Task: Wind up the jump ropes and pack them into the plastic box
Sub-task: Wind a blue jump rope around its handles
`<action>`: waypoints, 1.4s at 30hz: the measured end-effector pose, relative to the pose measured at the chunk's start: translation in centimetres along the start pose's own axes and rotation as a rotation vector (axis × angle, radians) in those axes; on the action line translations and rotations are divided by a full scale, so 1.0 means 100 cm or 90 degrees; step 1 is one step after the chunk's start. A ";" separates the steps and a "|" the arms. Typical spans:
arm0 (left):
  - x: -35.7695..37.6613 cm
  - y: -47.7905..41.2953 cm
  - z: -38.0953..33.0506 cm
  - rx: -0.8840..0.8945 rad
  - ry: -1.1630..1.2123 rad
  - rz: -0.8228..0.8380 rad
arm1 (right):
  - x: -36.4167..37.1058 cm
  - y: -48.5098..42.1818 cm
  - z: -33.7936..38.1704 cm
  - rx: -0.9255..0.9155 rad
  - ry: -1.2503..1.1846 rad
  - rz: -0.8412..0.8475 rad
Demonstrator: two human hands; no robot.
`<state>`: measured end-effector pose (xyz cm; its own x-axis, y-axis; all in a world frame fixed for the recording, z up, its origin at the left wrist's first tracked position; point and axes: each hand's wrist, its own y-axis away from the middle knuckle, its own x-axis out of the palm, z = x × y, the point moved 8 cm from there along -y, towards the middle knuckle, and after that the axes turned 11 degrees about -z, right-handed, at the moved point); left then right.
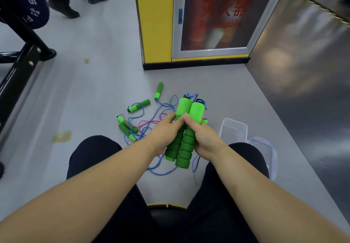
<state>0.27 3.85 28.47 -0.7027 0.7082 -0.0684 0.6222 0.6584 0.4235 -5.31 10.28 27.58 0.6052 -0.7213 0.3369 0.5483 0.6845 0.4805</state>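
A pale grey floor [98,83] carries a yellowish stain [62,136] at 9 o'clock. At 12 o'clock stands a yellow cabinet [155,25] with a glass door [214,21]. A black metal frame [17,68] is at 10 o'clock. A dark glossy floor strip [303,72] reflects light at 2 o'clock.

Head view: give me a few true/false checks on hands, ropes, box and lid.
1. Left hand and right hand both grip the green handles, held side by side. True.
2. The plastic box already holds a wound rope. False: no rope shows inside it.
3. The lid is off the box, on the floor beside it. True.
4. No rope is left on the floor. False: blue and pink ropes with more handles lie tangled there.
5. The cord at the held handles' tops is pink. False: that cord is blue.
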 end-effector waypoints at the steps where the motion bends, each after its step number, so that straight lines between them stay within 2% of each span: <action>1: 0.003 0.002 0.001 -0.019 0.015 0.022 | -0.002 0.001 -0.003 0.005 0.002 -0.001; 7: 0.009 0.010 0.015 -0.092 0.029 0.158 | -0.011 0.005 -0.015 0.025 0.070 -0.004; 13: 0.013 0.011 0.016 -0.099 0.017 0.222 | -0.015 0.004 -0.016 0.028 0.095 0.005; 19: 0.018 0.017 0.019 -0.132 0.007 0.285 | -0.009 0.007 -0.017 0.066 -0.051 0.003; 27: 0.016 0.019 0.024 -0.157 0.011 0.287 | -0.004 0.005 -0.014 0.102 -0.156 0.050; 31: 0.017 0.022 0.029 -0.178 -0.022 0.306 | -0.011 0.001 -0.007 0.082 -0.169 0.002; 35: 0.016 0.025 0.038 -0.216 0.042 0.301 | -0.009 -0.001 -0.005 0.079 -0.208 -0.011; 38: 0.020 0.031 0.045 -0.225 0.040 0.325 | -0.012 -0.002 -0.009 0.061 -0.193 -0.024; 40: 0.019 0.031 0.049 -0.225 0.007 0.304 | -0.011 -0.002 -0.011 0.049 -0.186 -0.026; 42: 0.013 0.027 0.046 -0.222 -0.032 0.291 | -0.016 -0.002 -0.010 0.051 -0.117 -0.031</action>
<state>2.61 7.69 25.41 -0.3659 0.9182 0.1521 0.7023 0.1651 0.6925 -5.78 11.40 26.13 0.4596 -0.7655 0.4503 0.5223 0.6430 0.5601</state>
